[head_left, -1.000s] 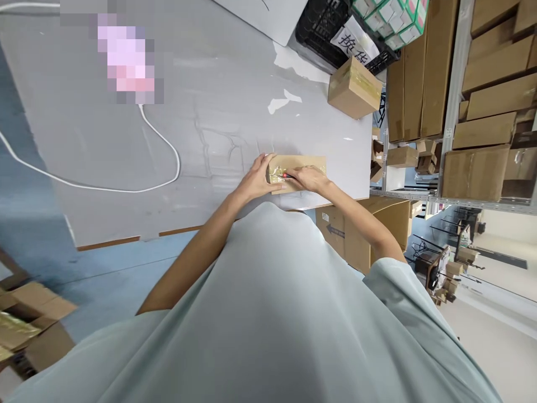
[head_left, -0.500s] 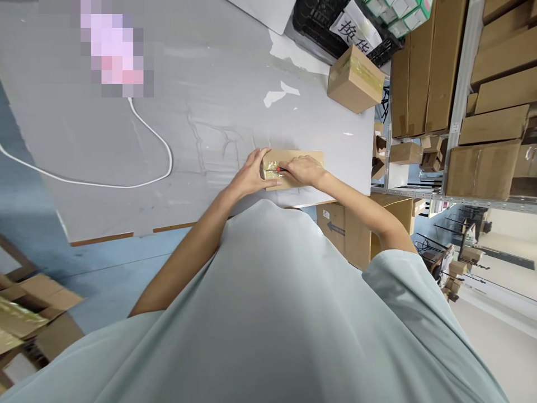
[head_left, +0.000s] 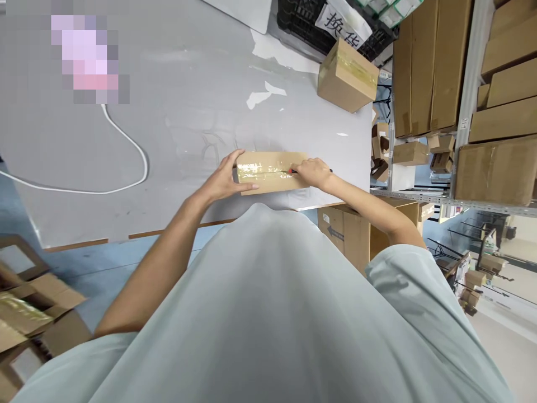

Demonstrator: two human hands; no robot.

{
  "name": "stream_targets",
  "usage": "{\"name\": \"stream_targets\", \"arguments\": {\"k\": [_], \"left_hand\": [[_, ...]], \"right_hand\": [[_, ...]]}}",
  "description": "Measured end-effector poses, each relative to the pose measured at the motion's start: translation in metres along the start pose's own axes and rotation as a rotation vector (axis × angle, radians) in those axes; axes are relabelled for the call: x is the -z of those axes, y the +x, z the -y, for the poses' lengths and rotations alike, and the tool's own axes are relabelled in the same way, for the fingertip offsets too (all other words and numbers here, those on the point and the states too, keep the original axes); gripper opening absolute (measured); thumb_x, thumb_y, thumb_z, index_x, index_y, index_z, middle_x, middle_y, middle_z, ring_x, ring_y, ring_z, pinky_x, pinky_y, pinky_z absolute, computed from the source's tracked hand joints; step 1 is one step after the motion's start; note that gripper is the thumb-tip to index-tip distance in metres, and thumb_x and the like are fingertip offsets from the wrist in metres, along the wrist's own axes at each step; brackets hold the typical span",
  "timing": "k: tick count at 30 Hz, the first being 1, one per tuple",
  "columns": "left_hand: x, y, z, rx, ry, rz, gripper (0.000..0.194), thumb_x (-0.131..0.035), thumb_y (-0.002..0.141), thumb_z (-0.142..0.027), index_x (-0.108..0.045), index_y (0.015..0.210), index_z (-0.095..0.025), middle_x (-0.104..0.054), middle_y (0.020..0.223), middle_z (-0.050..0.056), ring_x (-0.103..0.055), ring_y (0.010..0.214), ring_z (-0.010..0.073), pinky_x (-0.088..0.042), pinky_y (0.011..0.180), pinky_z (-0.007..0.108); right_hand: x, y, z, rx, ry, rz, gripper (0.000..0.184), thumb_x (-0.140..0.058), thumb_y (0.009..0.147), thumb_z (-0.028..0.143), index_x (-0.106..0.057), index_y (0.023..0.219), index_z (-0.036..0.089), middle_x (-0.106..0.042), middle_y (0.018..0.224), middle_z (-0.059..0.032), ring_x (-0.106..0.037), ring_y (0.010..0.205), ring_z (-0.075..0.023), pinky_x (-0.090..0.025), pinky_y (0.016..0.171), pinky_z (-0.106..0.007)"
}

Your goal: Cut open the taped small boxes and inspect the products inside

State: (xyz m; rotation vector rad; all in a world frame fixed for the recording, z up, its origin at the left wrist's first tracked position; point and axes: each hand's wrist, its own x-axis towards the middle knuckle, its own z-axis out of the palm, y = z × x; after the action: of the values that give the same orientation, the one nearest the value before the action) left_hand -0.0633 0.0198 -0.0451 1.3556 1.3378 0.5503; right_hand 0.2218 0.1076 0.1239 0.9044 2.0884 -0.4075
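Note:
A small cardboard box (head_left: 268,183) with clear, shiny tape along its top seam lies on the grey table (head_left: 176,84) close to my body. My left hand (head_left: 223,180) grips the box's left end, thumb along the near side and fingers at the far corner. Closed around a box cutter (head_left: 292,171) with a red tip and dark body, my right hand (head_left: 315,172) is over the right part of the seam. The dark end of the tool sticks out behind that hand. Its blade cannot be made out.
A taped carton (head_left: 348,78) stands at the table's far right, beside a black crate (head_left: 302,28) with a paper sign. A white cable (head_left: 145,168) curves across the left side. Shelves with cartons (head_left: 495,168) rise at right; opened cartons (head_left: 42,313) lie lower left.
My right hand has drawn the box cutter rightward along the taped seam. My left hand still holds the left end. The view has shifted, so the table and box appear farther left.

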Motion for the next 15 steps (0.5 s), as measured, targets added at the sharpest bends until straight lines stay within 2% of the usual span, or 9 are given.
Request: {"name": "stream_targets", "arguments": {"k": [3,5,8,10,12,15], "left_hand": [[0.001,0.0,-0.002,0.044,-0.042,0.004,0.148,-0.1,0.068,-0.081,-0.028,0.185,-0.028,-0.036,0.188,0.021,-0.058,0.156,0.0461,-0.054,0.129,0.066],[0.003,0.0,-0.006,0.078,-0.062,0.003,0.15,-0.101,0.066,-0.083,-0.028,0.185,-0.028,-0.037,0.188,0.021,-0.058,0.154,0.0467,-0.055,0.127,0.067],[0.003,-0.002,-0.017,0.143,-0.046,-0.001,0.159,-0.101,0.058,-0.087,-0.024,0.186,-0.031,-0.042,0.186,0.02,-0.059,0.154,0.0463,-0.056,0.126,0.067],[-0.002,-0.004,-0.03,0.195,-0.008,-0.039,0.159,-0.1,0.059,-0.087,-0.023,0.186,-0.032,-0.048,0.182,0.021,-0.062,0.153,0.0455,-0.055,0.127,0.065],[-0.014,-0.005,-0.045,0.254,0.059,-0.14,0.144,-0.093,0.07,-0.087,-0.028,0.185,-0.029,-0.055,0.176,0.022,-0.063,0.154,0.0455,-0.053,0.129,0.064],[-0.042,-0.002,-0.066,0.305,0.169,-0.378,0.111,-0.075,0.091,-0.08,-0.038,0.181,-0.028,-0.059,0.173,0.02,-0.059,0.159,0.0441,-0.047,0.134,0.063]], "right_hand": [[-0.017,-0.02,-0.034,-0.112,-0.02,-0.017,0.048,-0.038,0.126,0.033,-0.069,0.158,0.014,-0.082,0.139,-0.0283,-0.079,0.135,-0.0386,-0.058,0.103,-0.045],[-0.027,-0.027,-0.048,-0.125,-0.007,-0.027,0.052,-0.039,0.127,0.043,-0.068,0.159,0.014,-0.082,0.138,-0.0287,-0.079,0.134,-0.0394,-0.058,0.102,-0.045],[-0.039,-0.024,-0.059,-0.088,0.028,-0.053,0.049,-0.04,0.126,0.037,-0.067,0.16,0.013,-0.082,0.138,-0.0285,-0.08,0.134,-0.0376,-0.058,0.102,-0.044],[-0.044,-0.017,-0.061,-0.04,0.053,-0.081,0.047,-0.042,0.126,0.032,-0.068,0.159,0.014,-0.083,0.137,-0.0282,-0.081,0.133,-0.0367,-0.058,0.102,-0.043],[-0.048,-0.011,-0.063,-0.003,0.064,-0.107,0.046,-0.043,0.125,0.032,-0.068,0.159,0.014,-0.083,0.136,-0.028,-0.082,0.131,-0.0367,-0.059,0.1,-0.043],[-0.052,-0.006,-0.066,0.018,0.064,-0.129,0.048,-0.045,0.125,0.036,-0.067,0.161,0.014,-0.084,0.133,-0.0277,-0.082,0.128,-0.0371,-0.059,0.098,-0.043]]}}
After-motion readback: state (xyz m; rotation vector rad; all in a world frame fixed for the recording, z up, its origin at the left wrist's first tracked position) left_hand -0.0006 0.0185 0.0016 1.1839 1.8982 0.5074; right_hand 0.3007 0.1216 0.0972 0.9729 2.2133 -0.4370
